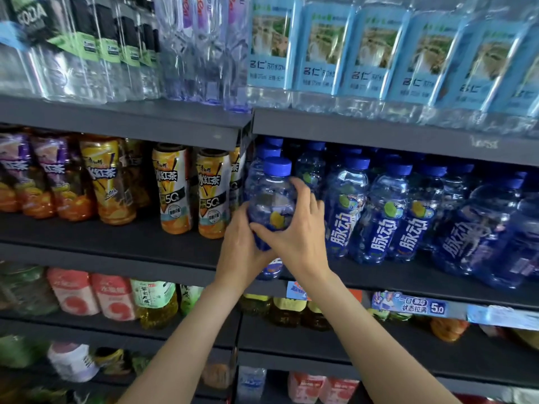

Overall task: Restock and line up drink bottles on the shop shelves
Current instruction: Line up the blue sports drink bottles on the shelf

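Note:
A blue drink bottle (272, 196) with a blue cap stands at the left end of the middle right shelf (379, 279). Both hands hold it. My left hand (242, 246) wraps its lower left side. My right hand (294, 231) curls around its front and right side, thumb across the label. To its right stand rows of the same blue bottles (382, 217) with white lettering, several deep.
Iced tea bottles (175, 188) fill the shelf to the left. Clear water bottles with light blue labels (373, 51) stand on the shelf above. Lower shelves hold pink, green and yellow drinks (116, 298). A price tag strip (408, 306) runs along the shelf edge.

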{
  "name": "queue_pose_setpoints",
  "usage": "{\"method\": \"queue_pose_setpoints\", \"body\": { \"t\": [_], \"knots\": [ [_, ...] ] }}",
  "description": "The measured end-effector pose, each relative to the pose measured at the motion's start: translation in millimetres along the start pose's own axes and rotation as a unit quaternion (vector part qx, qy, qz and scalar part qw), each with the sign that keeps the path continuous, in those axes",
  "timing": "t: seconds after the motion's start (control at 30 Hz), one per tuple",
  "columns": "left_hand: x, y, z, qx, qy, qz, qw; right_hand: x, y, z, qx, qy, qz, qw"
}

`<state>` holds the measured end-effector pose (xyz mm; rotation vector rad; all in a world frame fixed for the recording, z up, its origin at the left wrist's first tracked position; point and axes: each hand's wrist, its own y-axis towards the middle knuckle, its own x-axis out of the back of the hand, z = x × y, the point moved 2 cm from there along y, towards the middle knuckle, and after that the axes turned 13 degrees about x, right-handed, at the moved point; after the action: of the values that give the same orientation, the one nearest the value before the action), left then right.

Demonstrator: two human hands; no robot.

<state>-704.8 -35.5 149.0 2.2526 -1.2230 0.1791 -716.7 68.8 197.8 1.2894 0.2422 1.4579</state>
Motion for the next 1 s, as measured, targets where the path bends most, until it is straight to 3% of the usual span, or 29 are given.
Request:
{"method": "queue_pose_setpoints", "body": {
  "t": [0.07, 0.13, 0.2, 0.4, 0.53, 0.77, 1.0],
  "knots": [
    [10, 2, 5, 0.004, 0.014, -0.045, 0.999, -2, 5, -1, 0.009, 0.080, 0.008, 0.997],
    [19, 4, 11, 0.007, 0.043, -0.082, 0.996, 4, 16, -13, -0.015, 0.132, -0.058, 0.989],
    [25, 7, 15, 0.019, 0.056, -0.101, 0.993, 9, 35, -33, -0.062, 0.084, -0.117, 0.988],
    [30, 17, 22, 0.030, 0.054, -0.096, 0.993, -30, 82, -78, -0.184, -0.088, 0.032, 0.978],
    [30, 19, 26, 0.045, 0.015, -0.091, 0.995, -46, 98, -95, -0.219, -0.124, 0.027, 0.967],
    [26, 20, 30, 0.048, -0.015, -0.085, 0.995, -43, 100, -98, -0.210, -0.225, 0.004, 0.952],
    [27, 18, 27, 0.035, -0.006, -0.084, 0.996, -37, 89, -95, -0.150, -0.202, 0.011, 0.968]
  ]
}}
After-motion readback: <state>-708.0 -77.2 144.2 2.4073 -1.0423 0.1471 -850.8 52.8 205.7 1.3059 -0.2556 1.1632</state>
